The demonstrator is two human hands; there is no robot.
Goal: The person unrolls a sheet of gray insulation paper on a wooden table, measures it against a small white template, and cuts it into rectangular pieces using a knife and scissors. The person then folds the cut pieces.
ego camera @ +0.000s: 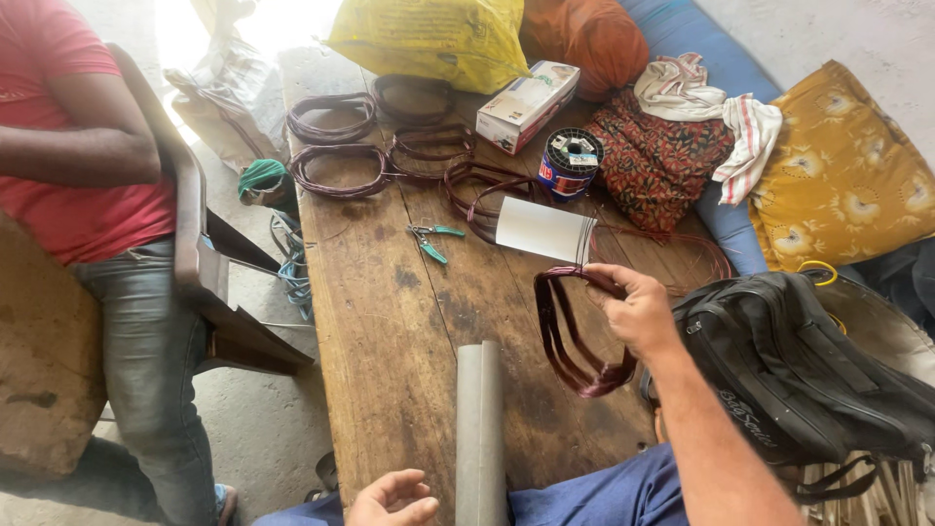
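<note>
My right hand [638, 310] grips the top of a dark red wire coil [575, 336] and holds it upright over the wooden table [380, 321]. Thin wire runs from the coil past a white card [543, 230] toward a spool of wire [570, 164]. Near my lap at the table's front edge lies my left hand [392, 498], fingers loosely curled and holding nothing, next to a grey tube [480, 433] lying on the table. Several finished coils [338, 168] lie at the far end.
Small green-handled pliers [430, 239] lie mid-table. A white box [527, 105], a yellow bag [433, 39] and cloths crowd the far right. A black bag [799, 370] sits at my right. A person in a red shirt [78, 146] sits at the left.
</note>
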